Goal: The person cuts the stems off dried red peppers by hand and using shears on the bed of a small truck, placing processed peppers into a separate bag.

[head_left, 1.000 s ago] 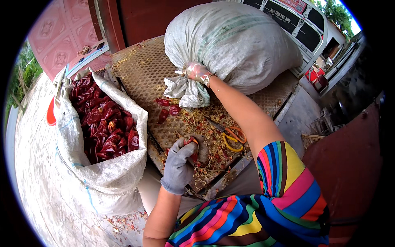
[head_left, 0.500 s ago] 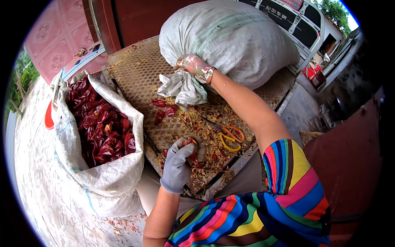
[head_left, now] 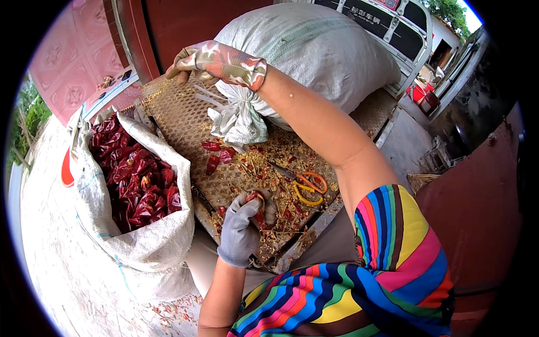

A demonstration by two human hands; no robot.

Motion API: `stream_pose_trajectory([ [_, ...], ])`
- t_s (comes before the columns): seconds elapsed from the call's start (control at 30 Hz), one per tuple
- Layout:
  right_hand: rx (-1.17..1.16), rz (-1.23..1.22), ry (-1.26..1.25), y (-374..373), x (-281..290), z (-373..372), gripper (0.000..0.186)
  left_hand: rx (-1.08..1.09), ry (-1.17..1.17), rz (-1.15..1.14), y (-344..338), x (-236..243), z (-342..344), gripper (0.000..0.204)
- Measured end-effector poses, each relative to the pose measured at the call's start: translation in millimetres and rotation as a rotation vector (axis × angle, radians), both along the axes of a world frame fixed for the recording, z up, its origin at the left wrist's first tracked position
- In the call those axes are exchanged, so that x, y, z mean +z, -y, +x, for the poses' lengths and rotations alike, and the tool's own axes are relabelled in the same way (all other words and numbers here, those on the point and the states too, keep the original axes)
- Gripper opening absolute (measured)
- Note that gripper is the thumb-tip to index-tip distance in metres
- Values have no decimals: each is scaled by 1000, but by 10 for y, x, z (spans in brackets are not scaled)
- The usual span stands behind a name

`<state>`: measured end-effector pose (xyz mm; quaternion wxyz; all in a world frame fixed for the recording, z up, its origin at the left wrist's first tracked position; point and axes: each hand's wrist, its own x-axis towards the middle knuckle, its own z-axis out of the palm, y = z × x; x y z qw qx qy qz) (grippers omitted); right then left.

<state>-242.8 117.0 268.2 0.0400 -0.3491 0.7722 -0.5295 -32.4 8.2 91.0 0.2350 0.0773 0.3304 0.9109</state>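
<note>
My left hand (head_left: 238, 230), in a grey glove, is closed around a red dried chilli pepper (head_left: 258, 203) low over the metal bed. My right hand (head_left: 193, 63), in a camouflage-patterned glove, reaches out past the gathered neck (head_left: 241, 115) of the big white woven sack (head_left: 314, 53). Its fingers are bent and loosely apart, with nothing visible in them. White strips (head_left: 209, 96) stick out from the sack's neck just below that hand. Orange-and-yellow-handled scissors (head_left: 307, 188) lie on the bed, blades pointing away to the left. Several red chilli pieces (head_left: 216, 154) lie near the sack's neck.
An open white sack (head_left: 151, 247) full of dried red chillies (head_left: 140, 180) stands at my left. Seeds and stem scraps cover the patterned metal bed (head_left: 174, 115). A white metal rack (head_left: 412, 53) rises behind the large sack. Red buckets (head_left: 424, 98) stand farther right.
My right hand has let go of the big sack's neck and moved away and left. White strips now show at the neck. My left hand keeps the chilli in nearly the same place.
</note>
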Motion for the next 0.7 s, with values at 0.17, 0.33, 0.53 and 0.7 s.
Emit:
stream_pose_trajectory([
  [0.17, -576, 1306, -365, -472, -1139, -1053, 27, 15, 62, 64, 60, 51, 6, 24],
  [0.33, -747, 1807, -264, -681, -2015, -1160, 24, 17, 113, -1, 106, -61, 70, 21],
  [0.53, -614, 1973, -310, -817, -1992, -1100, 18, -8, 126, 6, -21, -7, 70, 21],
  [0.7, -575, 1867, -197, -949, -2207, -1269, 18, -147, 86, -29, -148, -39, 108, 22],
])
